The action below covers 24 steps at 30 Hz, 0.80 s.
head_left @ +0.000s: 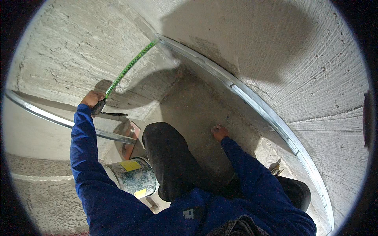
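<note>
My left hand [91, 98], arm stretched out to the left, is closed round the dark case of a tape measure [99, 107]. From the case a green blade [130, 67] runs up along the rough wall, its far end at the corner by a metal track [244, 92]. A black wrist strap [114, 114] hangs off the case. In front of my right knee, my right hand [219, 132] is curled up above the floor; whatever its fingers may hold is hidden.
The long metal track bends along the right wall. At the left, a metal profile [114, 136] ends near a reddish flat piece [129, 143]. A smeared bucket [136, 177] with yellow labels stands beside my left leg. Small items [275, 169] lie near the right wall.
</note>
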Available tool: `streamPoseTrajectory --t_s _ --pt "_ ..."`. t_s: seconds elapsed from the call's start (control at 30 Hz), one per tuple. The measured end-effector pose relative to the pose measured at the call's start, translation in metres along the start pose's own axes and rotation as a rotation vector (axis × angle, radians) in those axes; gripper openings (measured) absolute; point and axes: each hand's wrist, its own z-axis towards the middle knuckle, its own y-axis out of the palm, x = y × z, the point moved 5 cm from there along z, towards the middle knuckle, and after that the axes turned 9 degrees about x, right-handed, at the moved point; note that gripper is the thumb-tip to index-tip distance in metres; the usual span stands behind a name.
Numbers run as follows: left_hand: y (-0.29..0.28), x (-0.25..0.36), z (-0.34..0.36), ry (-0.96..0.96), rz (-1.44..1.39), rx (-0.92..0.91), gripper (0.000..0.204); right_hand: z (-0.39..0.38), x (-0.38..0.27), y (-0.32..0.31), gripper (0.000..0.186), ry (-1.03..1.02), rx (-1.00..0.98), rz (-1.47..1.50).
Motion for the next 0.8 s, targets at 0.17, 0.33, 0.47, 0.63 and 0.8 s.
streamPoseTrajectory --t_s 0.17,0.33,0.47,0.63,0.8 --pt "0.003 0.007 -0.011 0.107 0.241 0.010 0.027 0.003 0.005 0.007 0.045 0.059 -0.007 -0.059" --pt "0.031 0.003 -0.085 -0.355 -0.533 0.007 0.026 0.028 0.007 0.008 0.053 -0.214 0.189 -0.331" --pt "0.086 0.021 -0.167 -0.353 -0.381 0.122 0.026 0.074 -0.016 -0.005 0.068 -0.296 0.027 -0.130" --pt "0.180 0.058 -0.262 -0.490 -0.521 0.137 0.025 0.133 -0.105 -0.051 0.074 -0.404 0.124 0.119" --pt "0.179 0.072 -0.354 -0.829 -0.906 0.354 0.041 0.167 -0.192 -0.073 0.084 -0.573 0.023 0.204"
